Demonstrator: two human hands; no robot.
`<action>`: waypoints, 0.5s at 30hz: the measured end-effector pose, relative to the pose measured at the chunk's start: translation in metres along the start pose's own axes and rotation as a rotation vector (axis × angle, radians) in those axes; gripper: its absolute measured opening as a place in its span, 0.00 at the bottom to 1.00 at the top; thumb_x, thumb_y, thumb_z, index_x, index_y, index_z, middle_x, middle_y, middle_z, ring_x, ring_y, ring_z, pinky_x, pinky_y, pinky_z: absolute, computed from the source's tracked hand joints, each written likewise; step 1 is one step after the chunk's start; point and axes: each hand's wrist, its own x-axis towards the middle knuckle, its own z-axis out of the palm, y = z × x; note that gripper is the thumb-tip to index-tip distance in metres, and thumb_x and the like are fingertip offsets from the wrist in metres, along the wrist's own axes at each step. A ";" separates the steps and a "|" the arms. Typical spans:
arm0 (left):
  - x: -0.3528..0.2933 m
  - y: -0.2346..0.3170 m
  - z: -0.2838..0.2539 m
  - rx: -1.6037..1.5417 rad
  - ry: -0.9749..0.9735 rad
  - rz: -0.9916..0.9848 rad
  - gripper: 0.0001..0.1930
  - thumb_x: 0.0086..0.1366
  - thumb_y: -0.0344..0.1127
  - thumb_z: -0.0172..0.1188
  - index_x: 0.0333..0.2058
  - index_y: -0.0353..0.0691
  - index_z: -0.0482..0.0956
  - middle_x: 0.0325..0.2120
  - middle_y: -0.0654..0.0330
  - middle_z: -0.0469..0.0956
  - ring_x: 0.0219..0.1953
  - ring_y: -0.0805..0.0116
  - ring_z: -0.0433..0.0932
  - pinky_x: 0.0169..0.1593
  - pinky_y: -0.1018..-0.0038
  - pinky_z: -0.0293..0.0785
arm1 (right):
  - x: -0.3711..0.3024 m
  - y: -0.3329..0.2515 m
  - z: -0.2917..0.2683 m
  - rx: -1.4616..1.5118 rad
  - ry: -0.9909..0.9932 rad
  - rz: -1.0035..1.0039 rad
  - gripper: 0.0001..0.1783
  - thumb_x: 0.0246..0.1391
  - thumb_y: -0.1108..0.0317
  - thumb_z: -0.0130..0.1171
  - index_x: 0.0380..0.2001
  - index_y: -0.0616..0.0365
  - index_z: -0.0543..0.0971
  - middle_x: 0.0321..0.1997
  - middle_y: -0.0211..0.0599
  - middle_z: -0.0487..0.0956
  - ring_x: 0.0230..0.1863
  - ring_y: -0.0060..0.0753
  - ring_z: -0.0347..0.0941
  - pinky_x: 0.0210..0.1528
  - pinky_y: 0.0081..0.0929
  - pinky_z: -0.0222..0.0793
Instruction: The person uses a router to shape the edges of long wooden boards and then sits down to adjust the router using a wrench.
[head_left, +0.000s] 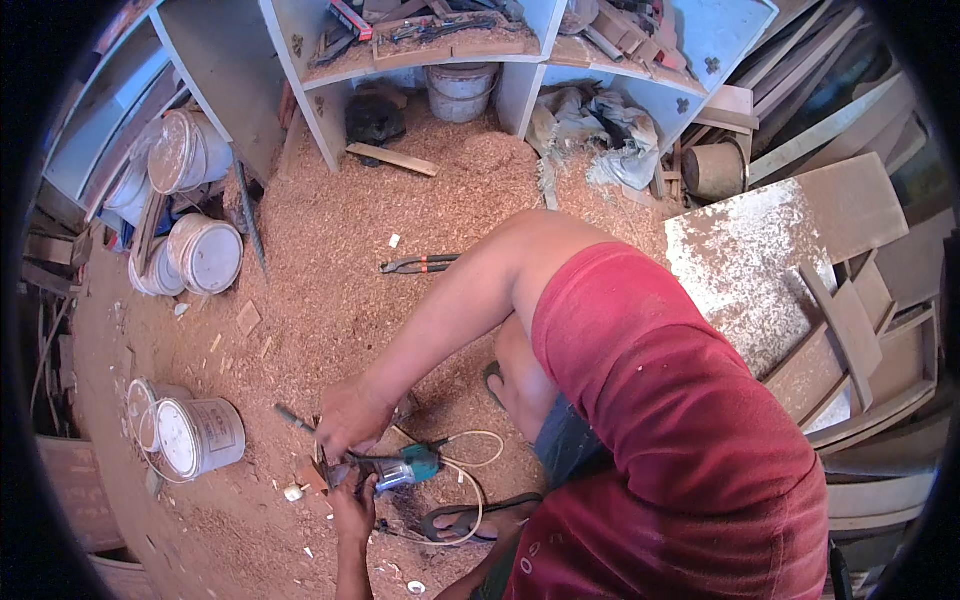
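Observation:
A corded power tool (405, 468) with a teal end and a silvery body, like a trim router, is low over the shavings. My left hand (352, 505) is closed around its front end, thumb against the body. Just above, my right hand (352, 418) is closed with fingers pointing down at the same end; what it grips is hidden. A dark rod-like handle (293, 416) sticks out beside the right fingers. A small reddish-brown piece (312, 475) is next to the tool's front end. The pale cord (482, 490) loops near my sandaled foot (480, 520).
Pliers (415, 265) with orange bands lie on the shavings-covered floor (330, 240). White buckets (205, 437) stand at left, with more buckets (205, 255) behind. A shelf unit (420, 70) holds tools and scraps at the back. Boards (850, 340) are piled at right.

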 end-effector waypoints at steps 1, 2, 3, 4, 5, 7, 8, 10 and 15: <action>0.000 0.003 -0.001 -0.017 0.000 -0.046 0.07 0.61 0.29 0.64 0.34 0.30 0.79 0.25 0.48 0.78 0.28 0.53 0.77 0.37 0.64 0.73 | 0.001 -0.006 -0.014 -0.010 -0.087 0.133 0.14 0.48 0.54 0.61 0.32 0.50 0.82 0.35 0.40 0.82 0.36 0.48 0.81 0.32 0.46 0.77; 0.001 0.007 -0.001 -0.035 0.001 -0.091 0.07 0.61 0.29 0.65 0.33 0.29 0.80 0.25 0.49 0.78 0.28 0.54 0.77 0.37 0.64 0.73 | 0.003 -0.010 -0.029 -0.020 -0.175 0.265 0.15 0.47 0.53 0.61 0.29 0.54 0.82 0.32 0.42 0.82 0.35 0.48 0.82 0.31 0.45 0.76; 0.003 0.012 -0.001 -0.053 -0.001 -0.132 0.07 0.60 0.29 0.66 0.32 0.29 0.80 0.24 0.49 0.79 0.28 0.55 0.77 0.38 0.65 0.74 | 0.004 -0.014 -0.040 -0.033 -0.265 0.402 0.18 0.46 0.52 0.61 0.25 0.57 0.82 0.29 0.45 0.83 0.34 0.49 0.82 0.31 0.43 0.76; 0.003 0.014 0.002 -0.063 0.022 -0.131 0.07 0.59 0.28 0.67 0.31 0.29 0.80 0.24 0.50 0.79 0.28 0.56 0.78 0.38 0.65 0.74 | 0.003 -0.011 -0.039 -0.019 -0.244 0.462 0.20 0.47 0.51 0.61 0.25 0.59 0.82 0.27 0.47 0.83 0.33 0.49 0.82 0.31 0.44 0.76; 0.004 0.015 0.004 -0.073 0.046 -0.130 0.07 0.58 0.28 0.67 0.30 0.29 0.81 0.25 0.50 0.80 0.28 0.56 0.78 0.38 0.66 0.74 | 0.005 -0.007 -0.038 -0.005 -0.222 0.523 0.22 0.48 0.49 0.61 0.25 0.61 0.83 0.26 0.48 0.83 0.33 0.50 0.82 0.31 0.44 0.77; 0.006 0.020 0.006 -0.076 0.072 -0.147 0.07 0.57 0.28 0.68 0.30 0.30 0.81 0.26 0.50 0.81 0.29 0.58 0.79 0.38 0.66 0.74 | 0.011 -0.005 -0.045 0.112 -0.285 0.643 0.27 0.50 0.46 0.59 0.27 0.64 0.83 0.25 0.51 0.83 0.31 0.50 0.82 0.30 0.46 0.77; 0.006 0.023 0.007 -0.072 0.073 -0.166 0.07 0.57 0.28 0.68 0.30 0.30 0.81 0.26 0.50 0.81 0.30 0.58 0.80 0.38 0.67 0.74 | 0.017 -0.006 -0.048 0.219 -0.371 0.702 0.29 0.52 0.43 0.58 0.30 0.65 0.83 0.26 0.51 0.83 0.29 0.49 0.82 0.29 0.46 0.76; 0.006 0.025 0.008 -0.057 0.091 -0.173 0.07 0.57 0.27 0.68 0.30 0.30 0.81 0.27 0.49 0.82 0.30 0.59 0.80 0.38 0.67 0.74 | 0.020 -0.009 -0.041 0.514 -0.497 0.837 0.34 0.56 0.38 0.54 0.38 0.65 0.81 0.27 0.53 0.83 0.27 0.47 0.82 0.26 0.45 0.74; 0.001 -0.005 0.012 -0.047 0.079 -0.218 0.09 0.55 0.26 0.70 0.36 0.31 0.82 0.30 0.47 0.83 0.34 0.53 0.83 0.41 0.62 0.76 | 0.015 -0.026 -0.019 1.411 -0.578 1.001 0.37 0.62 0.33 0.42 0.52 0.58 0.75 0.32 0.59 0.82 0.20 0.41 0.79 0.15 0.31 0.63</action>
